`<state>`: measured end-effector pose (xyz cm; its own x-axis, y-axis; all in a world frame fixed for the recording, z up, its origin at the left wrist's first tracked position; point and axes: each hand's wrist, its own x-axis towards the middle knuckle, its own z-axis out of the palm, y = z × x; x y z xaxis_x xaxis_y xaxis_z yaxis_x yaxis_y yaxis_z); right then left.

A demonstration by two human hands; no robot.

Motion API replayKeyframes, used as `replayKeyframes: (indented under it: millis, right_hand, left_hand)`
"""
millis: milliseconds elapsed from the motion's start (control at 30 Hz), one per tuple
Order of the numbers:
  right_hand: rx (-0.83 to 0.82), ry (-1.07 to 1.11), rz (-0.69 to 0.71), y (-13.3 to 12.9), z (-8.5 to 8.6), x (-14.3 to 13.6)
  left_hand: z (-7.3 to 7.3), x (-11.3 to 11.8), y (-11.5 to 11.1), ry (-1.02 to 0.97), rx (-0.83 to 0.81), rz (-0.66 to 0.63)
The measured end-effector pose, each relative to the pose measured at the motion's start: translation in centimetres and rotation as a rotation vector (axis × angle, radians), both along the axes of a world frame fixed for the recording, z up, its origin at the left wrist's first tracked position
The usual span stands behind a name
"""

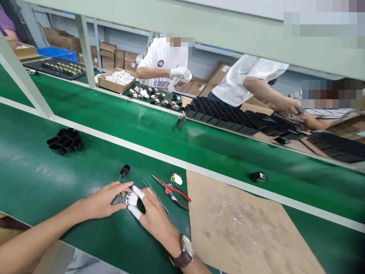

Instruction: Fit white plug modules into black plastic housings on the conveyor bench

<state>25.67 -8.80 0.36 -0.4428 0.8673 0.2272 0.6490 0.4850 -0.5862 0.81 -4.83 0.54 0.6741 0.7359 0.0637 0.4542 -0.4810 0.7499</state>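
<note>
so left hand (104, 198) and right hand (159, 219) both have fingertips closed round the small white part (132, 199), left of the pliers (171, 188); mid-handling imo, any move calls for steady pinching

Green worktop (28, 167), cartons (107, 57); seemingly metal shelving (97, 42)

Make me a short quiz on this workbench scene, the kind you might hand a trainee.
1. True or false: the watch is worn on the arm of the right hand.
2. Choose one: the small part at the right fingertips looks mostly
A) blue
B) white
C) purple
3. Fill in the blank: the pliers have handles coloured red and ____.

Key: 1 true; 2 B; 3 black.
</note>
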Motion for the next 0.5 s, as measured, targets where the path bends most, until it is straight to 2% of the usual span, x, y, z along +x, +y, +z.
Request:
replayKeyframes:
  millis: [100, 200, 267, 367, 500]
  right_hand:
    - [0.010, 0.046, 0.020, 0.3, -0.2, -0.2]
    - [-0.006, 0.008, 0.029, 0.3, 0.0, 0.3]
    - [-0.016, -0.017, 0.018, 0.3, 0.1, 0.6]
    - [0.008, 0.012, 0.030, 0.3, -0.1, 0.5]
    - [0.053, 0.092, 0.065, 0.2, -0.6, -0.3]
  left_hand:
    - [2.0, -1.1, 0.7, -0.051, 0.016, -0.011]
    - [4.2, -2.1, 1.9, -0.090, 0.161, 0.080]
    - [5.2, -2.6, 3.0, -0.063, 0.234, 0.130]
    - [5.2, -3.1, 4.8, 0.022, 0.221, 0.131]
    - [3.6, -2.5, 6.6, 0.056, 0.117, 0.072]
